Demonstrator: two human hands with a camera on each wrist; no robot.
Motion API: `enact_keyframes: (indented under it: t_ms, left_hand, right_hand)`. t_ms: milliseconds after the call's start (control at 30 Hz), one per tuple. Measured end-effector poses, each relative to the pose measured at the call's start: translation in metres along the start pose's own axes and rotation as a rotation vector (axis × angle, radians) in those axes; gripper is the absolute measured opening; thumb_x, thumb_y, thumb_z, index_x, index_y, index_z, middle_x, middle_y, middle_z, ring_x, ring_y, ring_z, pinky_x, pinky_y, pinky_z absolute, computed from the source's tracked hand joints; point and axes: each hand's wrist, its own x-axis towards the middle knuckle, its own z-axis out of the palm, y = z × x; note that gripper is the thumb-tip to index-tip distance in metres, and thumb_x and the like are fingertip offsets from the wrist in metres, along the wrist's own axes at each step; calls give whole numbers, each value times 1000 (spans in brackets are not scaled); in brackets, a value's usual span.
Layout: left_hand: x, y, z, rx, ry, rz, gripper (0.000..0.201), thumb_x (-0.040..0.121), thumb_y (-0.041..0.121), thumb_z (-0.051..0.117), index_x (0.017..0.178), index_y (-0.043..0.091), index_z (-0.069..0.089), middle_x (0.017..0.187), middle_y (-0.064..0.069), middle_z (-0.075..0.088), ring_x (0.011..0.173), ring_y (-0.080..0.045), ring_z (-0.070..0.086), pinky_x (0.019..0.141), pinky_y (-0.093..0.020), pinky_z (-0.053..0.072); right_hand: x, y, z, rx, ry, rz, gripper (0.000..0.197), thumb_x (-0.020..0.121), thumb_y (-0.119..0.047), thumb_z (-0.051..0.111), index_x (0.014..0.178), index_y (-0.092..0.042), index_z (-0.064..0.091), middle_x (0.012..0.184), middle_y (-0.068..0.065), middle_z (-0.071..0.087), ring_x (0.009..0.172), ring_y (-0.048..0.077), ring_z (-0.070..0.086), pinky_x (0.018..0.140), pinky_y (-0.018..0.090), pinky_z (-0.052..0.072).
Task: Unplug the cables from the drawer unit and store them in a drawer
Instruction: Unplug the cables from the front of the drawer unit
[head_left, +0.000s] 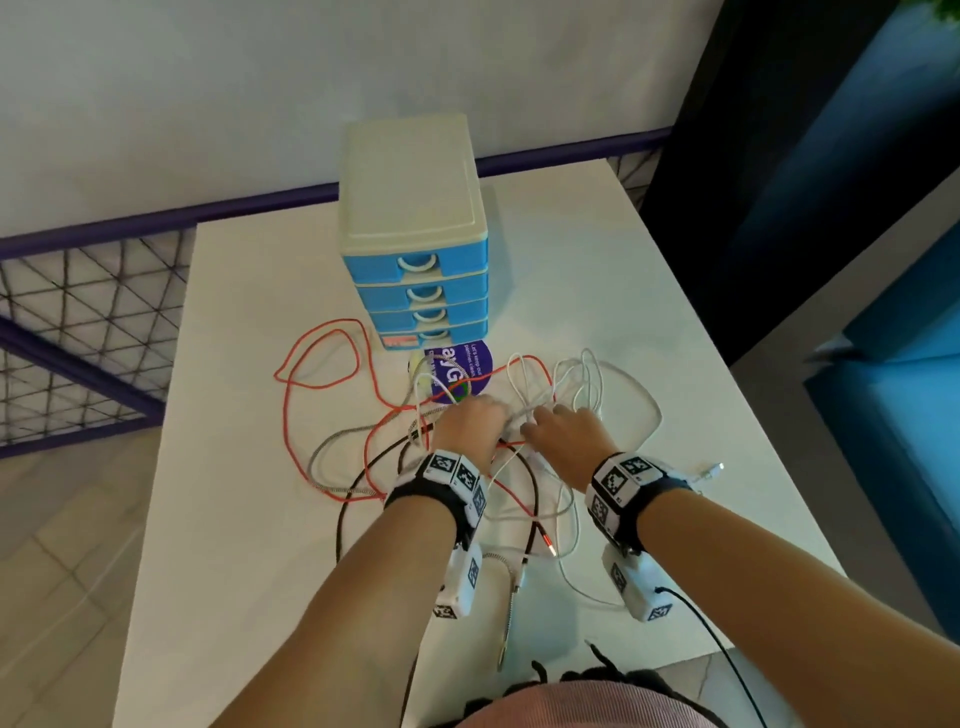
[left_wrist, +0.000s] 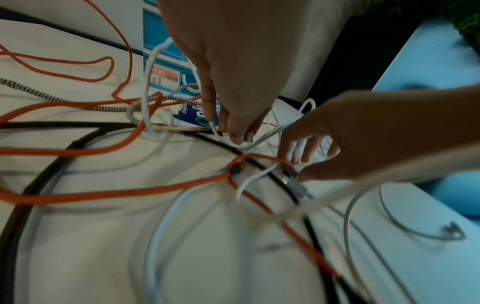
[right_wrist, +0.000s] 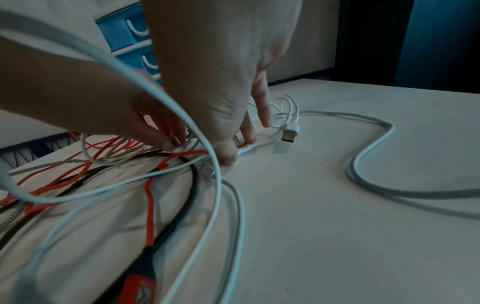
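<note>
I see a white table (head_left: 597, 291) against a pale wall (head_left: 208, 78); both my left hand (head_left: 470, 423) and right hand (head_left: 563, 431) pinch white cables (head_left: 576, 384).

Your bare forearms carry black wrist straps (head_left: 439, 493) behind the fingers, each topped by white marker-printed blocks (head_left: 626, 475); a pink garment (head_left: 587, 706) covers you.
</note>
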Motion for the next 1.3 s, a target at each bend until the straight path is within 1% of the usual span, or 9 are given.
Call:
enact_keyframes:
  t_ms: [267, 400, 533, 600, 767, 933, 1133, 1233, 1300]
  left_hand:
    - [4, -23, -24, -713, 343, -150, 10, 87, 7, 62, 96, 10, 65, 97, -5, 69, 91, -18, 61, 86, -32, 48]
    - [-7, -27, -45, -926, 466, -112, 5, 90, 8, 58, 94, 9, 59, 92, 0, 67, 88, -13, 62, 84, -27, 48]
    - [-22, -29, -73, -1185, 543, -102, 6, 93, 5, 53, 94, 10, 55, 90, -2, 66, 88, -15, 65, 79, -32, 57]
    - [-30, -31, -87, -1290, 565, -110, 6, 95, 4, 51, 98, 9, 55, 95, -9, 66, 88, -16, 66, 79, -33, 59]
    - [-46, -33, -110, -1420, 621, -146, 12, 96, 10, 51, 107, 13, 56, 103, -16, 66, 91, -22, 68, 75, -29, 60]
    - [-56, -25, -121, -1528, 560, -91, 20, 94, 11, 56, 114, 10, 60, 102, -15, 66, 81, -16, 69, 77, -28, 58]
    - [-59, -9, -137, -1471, 564, -15, 8, 89, 15, 65, 95, 21, 66, 92, 2, 69, 86, -5, 64, 84, -21, 51]
    - [-57, -11, -138, -1449, 572, -27, 7, 89, 20, 65, 95, 22, 67, 98, -2, 68, 93, -9, 61, 88, -25, 48]
    - [-57, -12, -135, -1453, 557, -44, 11, 92, 22, 60, 102, 20, 65, 102, -1, 67, 93, -4, 62, 86, -21, 47]
  right_hand:
    - [-1, 8, -18, 222, 40, -24, 18, 98, -18, 45, 116, -18, 47, 106, 3, 65, 97, 27, 64, 76, 31, 42]
    - [-8, 17, -28, 606, 235, -15, 18, 98, -17, 48, 116, -17, 52, 113, 5, 58, 95, 29, 60, 80, 35, 46]
    - [-13, 27, -43, 860, 409, 54, 32, 94, -5, 56, 124, -15, 62, 126, 8, 49, 80, 15, 51, 73, 7, 33]
    - [-14, 31, -57, 886, 431, 85, 33, 94, -7, 58, 124, -17, 64, 124, 7, 52, 74, 15, 53, 69, 3, 35]
    - [-16, 32, -94, 894, 402, 154, 28, 96, -26, 56, 120, -16, 66, 112, 2, 64, 88, 17, 59, 83, 25, 44]
    - [-7, 18, -118, 1184, 494, 193, 28, 100, -23, 43, 91, -7, 65, 78, 4, 63, 66, 18, 57, 64, 26, 42]
    - [-9, -7, -136, 1720, 446, -6, 29, 105, -24, 33, 104, -10, 58, 94, 13, 72, 88, 22, 72, 81, 31, 57]
    - [-6, -11, -139, 1671, 490, -25, 28, 106, -26, 31, 98, -11, 54, 65, 5, 58, 60, 18, 60, 68, 37, 52]
    - [-1, -10, -138, 1691, 465, -30, 29, 105, -29, 31, 92, -12, 52, 57, -3, 41, 50, 11, 41, 55, 29, 40]
